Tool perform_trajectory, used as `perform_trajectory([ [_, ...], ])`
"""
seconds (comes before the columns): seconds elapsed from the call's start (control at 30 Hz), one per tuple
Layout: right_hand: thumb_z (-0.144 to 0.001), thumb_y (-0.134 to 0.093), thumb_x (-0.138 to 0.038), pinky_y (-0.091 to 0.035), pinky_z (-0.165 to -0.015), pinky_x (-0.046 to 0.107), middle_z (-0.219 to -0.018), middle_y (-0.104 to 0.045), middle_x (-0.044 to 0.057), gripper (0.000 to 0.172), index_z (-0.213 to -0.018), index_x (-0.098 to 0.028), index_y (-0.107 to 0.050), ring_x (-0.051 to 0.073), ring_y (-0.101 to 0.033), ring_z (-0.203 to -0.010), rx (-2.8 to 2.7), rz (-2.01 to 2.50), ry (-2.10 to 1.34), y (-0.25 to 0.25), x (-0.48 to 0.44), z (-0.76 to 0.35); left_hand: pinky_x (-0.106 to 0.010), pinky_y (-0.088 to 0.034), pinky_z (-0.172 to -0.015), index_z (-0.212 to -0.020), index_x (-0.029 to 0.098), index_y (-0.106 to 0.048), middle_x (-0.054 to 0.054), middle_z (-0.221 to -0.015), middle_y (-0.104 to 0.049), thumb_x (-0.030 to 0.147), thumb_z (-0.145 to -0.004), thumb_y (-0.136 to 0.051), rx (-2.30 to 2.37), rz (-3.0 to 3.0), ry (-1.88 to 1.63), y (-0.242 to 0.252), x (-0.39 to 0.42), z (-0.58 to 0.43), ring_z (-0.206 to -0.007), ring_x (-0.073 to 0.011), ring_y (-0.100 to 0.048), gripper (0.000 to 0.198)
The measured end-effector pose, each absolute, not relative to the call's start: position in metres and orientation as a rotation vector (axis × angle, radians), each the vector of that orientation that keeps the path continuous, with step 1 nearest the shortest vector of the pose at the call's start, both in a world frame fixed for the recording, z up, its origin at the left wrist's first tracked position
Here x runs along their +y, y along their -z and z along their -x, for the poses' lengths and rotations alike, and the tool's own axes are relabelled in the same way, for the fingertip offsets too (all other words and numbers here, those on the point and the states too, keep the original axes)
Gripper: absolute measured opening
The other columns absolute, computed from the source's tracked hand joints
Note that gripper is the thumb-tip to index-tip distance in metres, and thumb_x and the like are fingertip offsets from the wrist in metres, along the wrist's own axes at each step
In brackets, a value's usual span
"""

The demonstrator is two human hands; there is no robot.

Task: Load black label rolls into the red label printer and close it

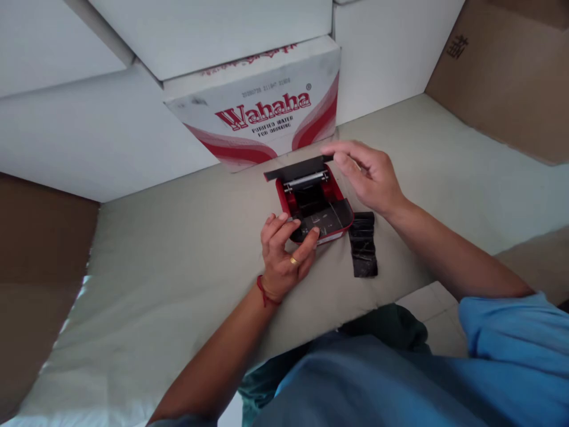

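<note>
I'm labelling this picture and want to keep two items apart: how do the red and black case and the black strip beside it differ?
The case has red sides, while the strip looks black throughout. The case is wider and box-like, with its flap raised; the strip is narrower and creased. The left hand rests on the case; no hand touches the strip. Both lie on the pale surface.

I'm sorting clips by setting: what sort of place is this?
Probably a makeshift indoor work or storage corner: a pale work surface is bordered by a Wahaha water carton and a brown cardboard box. The exact room cannot be told.
</note>
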State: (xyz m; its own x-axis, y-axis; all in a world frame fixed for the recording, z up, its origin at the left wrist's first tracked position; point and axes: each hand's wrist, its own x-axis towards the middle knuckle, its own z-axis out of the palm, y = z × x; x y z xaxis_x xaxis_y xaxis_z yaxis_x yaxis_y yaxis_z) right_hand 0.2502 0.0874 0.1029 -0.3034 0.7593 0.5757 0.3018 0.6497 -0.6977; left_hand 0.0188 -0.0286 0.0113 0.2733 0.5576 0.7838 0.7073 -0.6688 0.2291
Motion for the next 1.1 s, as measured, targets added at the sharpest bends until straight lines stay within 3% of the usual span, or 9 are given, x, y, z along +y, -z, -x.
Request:
perform_trajectory([
  [0.13,-0.114,-0.051,-0.035,-0.052,-0.12,0.045,-0.122,-0.084,0.008,0.029,-0.113,-0.027,-0.079,0.023,-0.076,-0.124,-1.973,0.743,-0.48,-0.087,0.067,-0.261,-0.059,-0.041,-0.134,-0.138,0.043,-0.068,-0.007,-0.139,-0.056,0.014,-0.089,-0.08,-1.209,2.397,1.338,-0.013,-0.031,-0.017,-0.156,-0.0315,-0.043,0.058],
  [0.23,-0.111,-0.051,-0.042,-0.053,-0.118,0.054,-0.113,-0.086,0.006,0.031,-0.11,-0.029,-0.079,0.028,-0.079,-0.118,-2.003,0.722,-0.356,-0.068,0.058,-0.265,-0.06,-0.046,-0.129,-0.14,0.044,-0.067,-0.006,-0.138,-0.059,0.015,-0.09,-0.078,-1.231,2.334,1.308,-0.014,-0.032,-0.02,-0.153,-0.0322,-0.049,0.058],
  [0.37,-0.108,-0.051,-0.056,-0.051,-0.116,0.06,-0.127,-0.08,0.01,0.045,-0.138,-0.029,-0.072,0.033,-0.073,-0.128,-2.087,0.677,-0.218,-0.053,0.052,-0.266,-0.056,-0.05,-0.126,-0.144,0.038,-0.064,-0.008,-0.139,-0.062,0.015,-0.093,-0.073,-1.229,2.324,1.316,-0.017,-0.032,-0.023,-0.152,-0.0306,-0.053,0.057],
  [0.43,-0.106,-0.052,-0.059,-0.048,-0.118,0.062,-0.131,-0.078,0.01,0.047,-0.14,-0.032,-0.071,0.035,-0.07,-0.133,-2.126,0.668,-0.178,-0.049,0.05,-0.266,-0.058,-0.05,-0.126,-0.153,0.041,-0.056,-0.008,-0.147,-0.062,0.02,-0.096,-0.072,-1.238,2.362,1.398,-0.018,-0.031,-0.022,-0.153,-0.03,-0.054,0.063],
  [0.6,-0.107,-0.047,-0.06,-0.043,-0.124,0.063,-0.13,-0.079,0.006,0.048,-0.142,-0.036,-0.07,0.034,-0.072,-0.129,-2.089,0.703,-0.222,-0.047,0.05,-0.266,-0.062,-0.03,-0.138,-0.171,0.039,-0.029,-0.01,-0.161,-0.062,0.04,-0.109,-0.054,-1.487,2.414,1.722,-0.017,-0.028,-0.014,-0.16,-0.0278,-0.051,0.067],
  [0.73,-0.107,-0.045,-0.063,-0.042,-0.126,0.061,-0.13,-0.081,0.005,0.062,-0.163,-0.036,-0.052,0.033,-0.075,-0.122,-2.065,0.683,-0.2,-0.048,0.052,-0.268,-0.057,-0.026,-0.14,-0.172,0.041,-0.029,-0.007,-0.159,-0.066,0.038,-0.113,-0.048,-1.598,2.443,1.803,-0.021,-0.03,-0.01,-0.158,-0.0248,-0.055,0.062],
  [0.87,-0.107,-0.047,-0.063,-0.044,-0.123,0.059,-0.128,-0.081,0.006,0.057,-0.155,-0.034,-0.06,0.033,-0.076,-0.119,-2.109,0.722,-0.141,-0.046,0.051,-0.267,-0.057,-0.021,-0.142,-0.17,0.038,-0.035,-0.007,-0.147,-0.073,0.036,-0.113,-0.045,-1.659,2.414,1.692,-0.024,-0.03,-0.01,-0.148,-0.0237,-0.063,0.058],
  [1.0,-0.107,-0.045,-0.063,-0.05,-0.113,0.059,-0.125,-0.077,0.009,0.06,-0.157,-0.033,-0.058,0.034,-0.071,-0.12,-2.125,0.742,-0.124,-0.043,0.05,-0.264,-0.056,-0.039,-0.134,-0.164,0.037,-0.043,-0.008,-0.145,-0.071,0.037,-0.11,-0.053,-1.559,2.425,1.756,-0.019,-0.025,-0.009,-0.15,-0.0255,-0.059,0.056],
  [1.1,-0.107,-0.043,-0.064,-0.044,-0.119,0.064,-0.126,-0.074,0.007,0.057,-0.157,-0.04,-0.059,0.035,-0.069,-0.123,-2.121,0.694,-0.168,-0.045,0.049,-0.265,-0.059,-0.047,-0.127,-0.152,0.039,-0.053,-0.007,-0.141,-0.07,0.036,-0.109,-0.053,-1.459,2.41,1.801,-0.017,-0.026,-0.009,-0.146,-0.0265,-0.06,0.043],
])
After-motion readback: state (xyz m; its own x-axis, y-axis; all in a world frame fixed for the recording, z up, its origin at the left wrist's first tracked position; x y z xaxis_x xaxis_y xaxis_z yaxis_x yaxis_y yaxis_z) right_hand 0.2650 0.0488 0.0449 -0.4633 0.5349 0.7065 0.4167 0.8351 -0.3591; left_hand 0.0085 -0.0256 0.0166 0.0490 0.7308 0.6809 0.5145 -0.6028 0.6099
